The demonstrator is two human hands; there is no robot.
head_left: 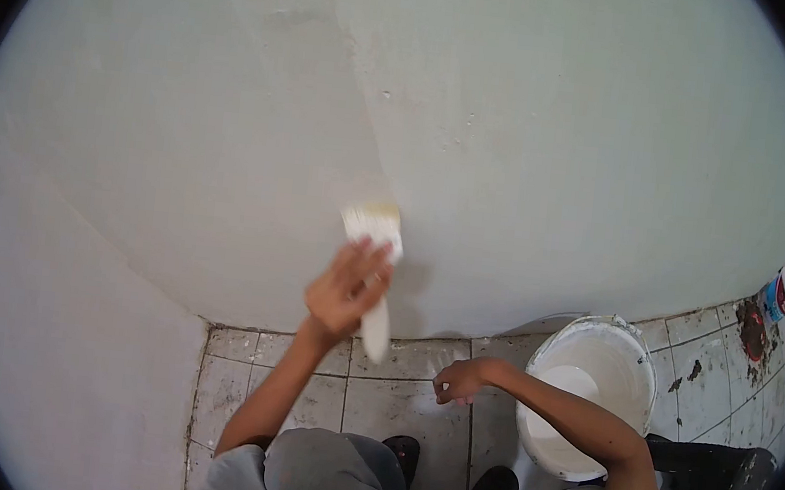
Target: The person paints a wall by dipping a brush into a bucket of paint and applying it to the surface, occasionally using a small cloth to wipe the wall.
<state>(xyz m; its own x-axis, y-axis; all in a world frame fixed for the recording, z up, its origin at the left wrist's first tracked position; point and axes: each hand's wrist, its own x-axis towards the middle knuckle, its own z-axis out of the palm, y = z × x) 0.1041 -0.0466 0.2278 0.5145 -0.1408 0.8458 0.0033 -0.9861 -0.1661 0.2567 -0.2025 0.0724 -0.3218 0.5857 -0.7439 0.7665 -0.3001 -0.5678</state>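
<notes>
My left hand [349, 288] is closed round a wide paintbrush [375, 328] with a pale handle. The brush's bristles point up and lie against the pale wall [516, 143], where a darker, damp-looking patch shows above them. Low over the floor tiles, to the left of a white bucket [641, 363], my right hand [459, 382] hangs with its fingers curled; something small and pinkish shows at its fingertips, too small to name. The bucket holds whitish paint [573, 382], and my right forearm crosses over it.
Stained floor tiles [406, 402] run along the wall's foot. A small blue and white tub [781, 294] and a reddish-brown item [755, 332] lie at the far right. A black object [710, 483] stands by the bucket. Another wall [72, 337] adjoins on the left.
</notes>
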